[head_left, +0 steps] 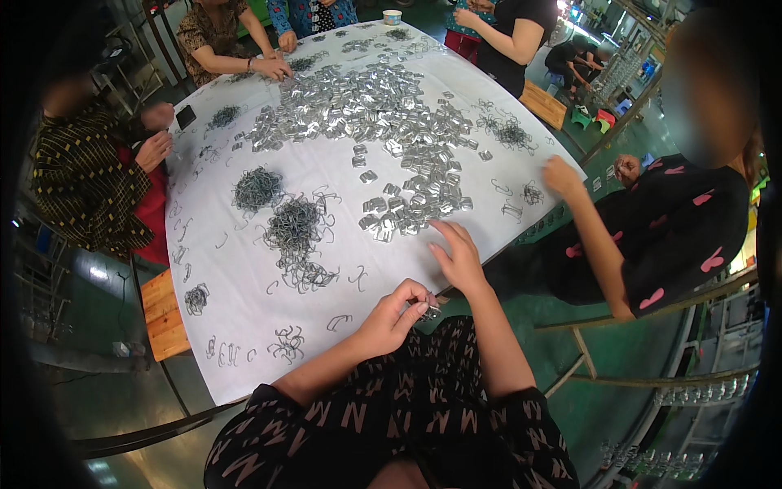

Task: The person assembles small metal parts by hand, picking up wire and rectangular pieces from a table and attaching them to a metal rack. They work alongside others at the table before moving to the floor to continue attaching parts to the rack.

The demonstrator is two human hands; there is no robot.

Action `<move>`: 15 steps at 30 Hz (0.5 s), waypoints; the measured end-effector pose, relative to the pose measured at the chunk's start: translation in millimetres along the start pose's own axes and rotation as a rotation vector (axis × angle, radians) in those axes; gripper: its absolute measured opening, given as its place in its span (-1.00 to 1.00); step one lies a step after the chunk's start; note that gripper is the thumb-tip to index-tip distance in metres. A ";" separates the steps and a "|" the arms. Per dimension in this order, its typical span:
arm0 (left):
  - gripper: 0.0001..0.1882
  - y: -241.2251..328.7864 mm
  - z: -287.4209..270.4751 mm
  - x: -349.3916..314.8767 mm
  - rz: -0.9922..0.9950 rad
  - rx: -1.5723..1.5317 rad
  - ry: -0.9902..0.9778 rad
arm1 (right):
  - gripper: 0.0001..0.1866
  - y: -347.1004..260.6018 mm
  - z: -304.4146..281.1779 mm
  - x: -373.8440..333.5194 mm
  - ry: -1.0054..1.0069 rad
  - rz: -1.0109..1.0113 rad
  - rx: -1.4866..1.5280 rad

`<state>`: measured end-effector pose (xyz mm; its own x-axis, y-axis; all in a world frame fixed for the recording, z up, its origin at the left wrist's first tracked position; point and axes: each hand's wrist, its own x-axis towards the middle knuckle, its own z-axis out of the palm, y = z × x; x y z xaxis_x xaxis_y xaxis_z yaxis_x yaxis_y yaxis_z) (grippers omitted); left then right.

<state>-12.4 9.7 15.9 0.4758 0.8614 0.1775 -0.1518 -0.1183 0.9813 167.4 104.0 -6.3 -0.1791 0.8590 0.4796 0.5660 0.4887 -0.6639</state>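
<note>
Head view, left hand: the left hand [399, 314] is closed, pinching a small metal piece [432, 308] between thumb and fingertips just off the tabletop's near edge; presumably held close to the body for control.
Right hand: the right hand [458, 259] is open and looks unloaded, fingertips at the near end of the silver plates [419, 183]; whether they touch, I cannot tell.
Silver plates: heaped from the middle toward the far edge of the tabletop [236, 293], a tongue running nearward, likely so everyone seated round can reach.
Wire hooks: dark wire hooks [293, 224] lie clumped left of the plates, strays toward the near-left corner, probably for easy picking.
</note>
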 end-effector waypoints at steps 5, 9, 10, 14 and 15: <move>-0.93 1.7 2.3 -2.1 -0.011 0.029 0.044 | -0.71 48.1 48.2 41.3 -0.028 0.043 -0.211; -0.93 1.4 -0.4 -6.8 -0.031 0.052 0.067 | -0.80 55.6 60.2 51.4 -0.134 0.172 -0.258; -0.93 0.8 -0.8 -7.9 -0.029 0.044 0.067 | -0.82 47.7 60.2 48.4 -0.167 0.196 -0.267; -0.93 -3.6 1.8 -5.4 -0.024 0.031 0.034 | -0.90 42.7 51.2 30.6 -0.134 0.222 -0.204; -0.93 -5.0 2.4 -5.0 -0.023 0.036 0.028 | -0.89 44.6 51.1 24.8 -0.106 0.233 -0.160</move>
<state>-12.0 4.9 10.4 0.4539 0.8777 0.1533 -0.1100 -0.1156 0.9872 147.1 155.0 -53.3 -0.1076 0.9603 0.2573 0.7201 0.2537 -0.6458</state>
